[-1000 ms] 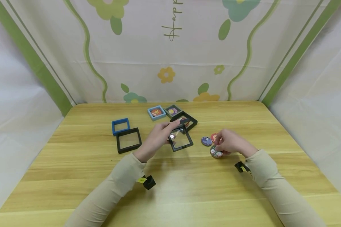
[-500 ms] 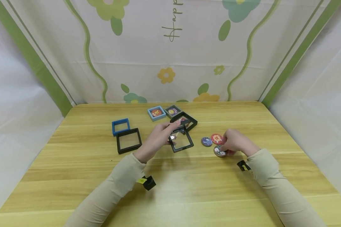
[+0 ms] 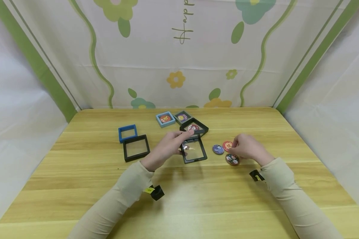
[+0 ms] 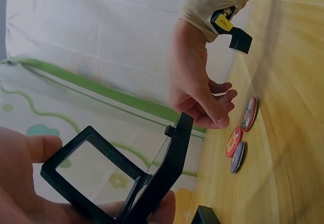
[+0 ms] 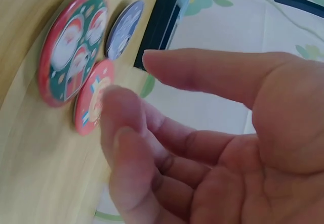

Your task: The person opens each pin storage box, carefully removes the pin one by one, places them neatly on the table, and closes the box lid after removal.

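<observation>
Worktop, head view: carries a purple badge, a green badge and a red badge, the last partly covered by the right hand. The left hand has its grip on a hinged black frame; the fingers beneath are mostly hidden.
Left wrist view: black frame's two halves stand angled apart; left hand cut off at the edge.
Right wrist view: right hand's grip holds nothing, thumb clear of bent fingers; a fingertip overlaps the red badge, contact undeterminable.

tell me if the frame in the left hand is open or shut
Open: in the left wrist view, the black frame has two halves angled apart.
</observation>
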The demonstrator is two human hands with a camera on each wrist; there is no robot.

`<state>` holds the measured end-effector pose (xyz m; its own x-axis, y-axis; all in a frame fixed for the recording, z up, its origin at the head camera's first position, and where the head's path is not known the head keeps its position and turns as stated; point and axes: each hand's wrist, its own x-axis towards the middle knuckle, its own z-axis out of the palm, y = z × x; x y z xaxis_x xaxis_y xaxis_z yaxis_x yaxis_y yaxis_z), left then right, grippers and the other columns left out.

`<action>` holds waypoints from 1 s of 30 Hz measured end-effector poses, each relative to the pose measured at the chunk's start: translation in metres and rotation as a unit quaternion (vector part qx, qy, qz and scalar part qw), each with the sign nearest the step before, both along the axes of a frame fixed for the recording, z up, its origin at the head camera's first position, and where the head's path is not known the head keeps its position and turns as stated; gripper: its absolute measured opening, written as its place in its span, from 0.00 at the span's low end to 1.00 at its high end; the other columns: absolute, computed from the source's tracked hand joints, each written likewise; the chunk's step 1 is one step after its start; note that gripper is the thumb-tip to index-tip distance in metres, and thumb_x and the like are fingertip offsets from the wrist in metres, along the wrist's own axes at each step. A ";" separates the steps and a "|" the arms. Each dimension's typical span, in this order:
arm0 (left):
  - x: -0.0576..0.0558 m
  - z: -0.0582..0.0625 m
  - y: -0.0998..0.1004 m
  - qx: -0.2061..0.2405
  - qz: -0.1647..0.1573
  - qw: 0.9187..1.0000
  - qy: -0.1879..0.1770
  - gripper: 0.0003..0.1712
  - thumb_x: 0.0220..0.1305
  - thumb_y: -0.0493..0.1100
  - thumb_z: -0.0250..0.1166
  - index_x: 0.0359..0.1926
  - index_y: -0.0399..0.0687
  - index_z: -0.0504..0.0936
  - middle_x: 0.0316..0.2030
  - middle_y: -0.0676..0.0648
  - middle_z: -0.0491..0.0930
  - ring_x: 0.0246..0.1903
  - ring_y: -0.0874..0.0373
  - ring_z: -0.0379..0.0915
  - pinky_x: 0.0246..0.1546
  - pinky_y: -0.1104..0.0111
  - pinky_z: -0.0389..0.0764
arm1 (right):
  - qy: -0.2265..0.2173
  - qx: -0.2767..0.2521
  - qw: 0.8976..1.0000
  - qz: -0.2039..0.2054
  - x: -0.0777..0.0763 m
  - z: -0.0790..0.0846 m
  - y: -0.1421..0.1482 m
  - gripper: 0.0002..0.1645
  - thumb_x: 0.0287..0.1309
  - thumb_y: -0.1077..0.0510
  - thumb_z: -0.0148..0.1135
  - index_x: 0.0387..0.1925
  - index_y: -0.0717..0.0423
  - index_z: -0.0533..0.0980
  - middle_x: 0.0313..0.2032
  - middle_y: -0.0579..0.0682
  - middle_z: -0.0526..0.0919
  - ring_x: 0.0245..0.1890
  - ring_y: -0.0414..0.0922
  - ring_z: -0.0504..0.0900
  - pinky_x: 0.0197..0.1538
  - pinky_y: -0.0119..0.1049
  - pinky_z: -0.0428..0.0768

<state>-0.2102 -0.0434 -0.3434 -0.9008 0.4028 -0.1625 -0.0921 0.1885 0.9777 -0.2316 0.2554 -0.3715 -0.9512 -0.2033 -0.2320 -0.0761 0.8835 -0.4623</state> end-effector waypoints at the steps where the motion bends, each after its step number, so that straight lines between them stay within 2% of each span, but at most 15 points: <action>1: 0.000 -0.001 0.000 0.000 -0.002 1.000 -0.001 0.36 0.69 0.64 0.56 0.63 0.40 0.75 0.61 0.43 0.71 0.52 0.49 0.71 0.46 0.59 0.80 | 0.002 -0.002 1.000 0.007 0.001 0.000 -0.001 0.14 0.59 0.55 0.67 0.24 0.59 0.76 0.16 0.47 0.74 0.16 0.41 0.72 0.22 0.35 0.72; 6: -0.001 -0.001 -0.001 0.007 -0.003 1.000 -0.011 0.35 0.69 0.63 0.57 0.61 0.38 0.75 0.59 0.43 0.72 0.48 0.45 0.73 0.45 0.57 0.80 | -0.007 -0.016 0.999 0.030 0.004 0.000 -0.008 0.15 0.61 0.54 0.66 0.24 0.58 0.77 0.17 0.49 0.76 0.16 0.41 0.72 0.22 0.36 0.73; 12: -0.007 0.002 -0.007 -0.012 -0.022 1.000 -0.011 0.36 0.69 0.65 0.56 0.63 0.41 0.74 0.61 0.45 0.71 0.50 0.50 0.75 0.49 0.56 0.78 | -0.016 -0.038 0.999 0.028 0.006 0.000 -0.011 0.15 0.63 0.53 0.65 0.27 0.61 0.78 0.20 0.51 0.77 0.17 0.43 0.75 0.23 0.36 0.75; 16: -0.017 0.009 -0.017 0.023 -0.047 0.999 -0.005 0.34 0.73 0.62 0.51 0.63 0.40 0.75 0.58 0.40 0.74 0.51 0.45 0.74 0.50 0.53 0.77 | -0.022 -0.057 0.998 0.030 0.007 0.003 -0.011 0.15 0.64 0.54 0.64 0.29 0.63 0.78 0.22 0.53 0.79 0.19 0.47 0.80 0.24 0.37 0.78; 19: -0.025 0.021 -0.029 0.051 -0.053 0.997 -0.003 0.32 0.75 0.60 0.49 0.62 0.38 0.74 0.54 0.36 0.76 0.50 0.42 0.74 0.50 0.53 0.77 | -0.027 -0.060 0.997 0.035 0.009 0.005 -0.011 0.15 0.64 0.54 0.63 0.28 0.63 0.78 0.21 0.53 0.79 0.19 0.48 0.80 0.25 0.37 0.78; 21: -0.031 0.031 -0.039 0.051 -0.047 0.998 0.000 0.33 0.75 0.60 0.49 0.63 0.37 0.72 0.54 0.34 0.75 0.50 0.43 0.73 0.51 0.52 0.76 | -0.028 -0.056 0.997 0.043 0.010 0.006 -0.011 0.15 0.65 0.54 0.63 0.27 0.62 0.78 0.20 0.53 0.79 0.19 0.48 0.79 0.25 0.37 0.76; 25: -0.046 0.048 -0.057 0.029 -0.014 0.999 0.007 0.36 0.74 0.62 0.50 0.62 0.35 0.72 0.54 0.35 0.73 0.47 0.43 0.73 0.53 0.52 0.73 | -0.028 -0.046 0.997 0.051 0.010 0.006 -0.013 0.16 0.65 0.54 0.62 0.26 0.61 0.78 0.18 0.53 0.78 0.18 0.48 0.78 0.25 0.37 0.73; 30: -0.063 0.057 -0.079 -0.003 0.018 1.000 0.013 0.38 0.72 0.65 0.51 0.66 0.38 0.70 0.59 0.39 0.69 0.49 0.46 0.73 0.55 0.52 0.72 | -0.029 -0.048 0.997 0.052 0.011 0.006 -0.017 0.16 0.65 0.54 0.63 0.27 0.62 0.78 0.19 0.52 0.78 0.17 0.44 0.76 0.25 0.36 0.74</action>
<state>-0.2736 -0.1220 -0.2868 -0.9188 0.3686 -0.1416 -0.0742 0.1910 0.9788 -0.2207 0.2386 -0.3653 -0.9091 -0.3245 -0.2612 -0.1361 0.8240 -0.5501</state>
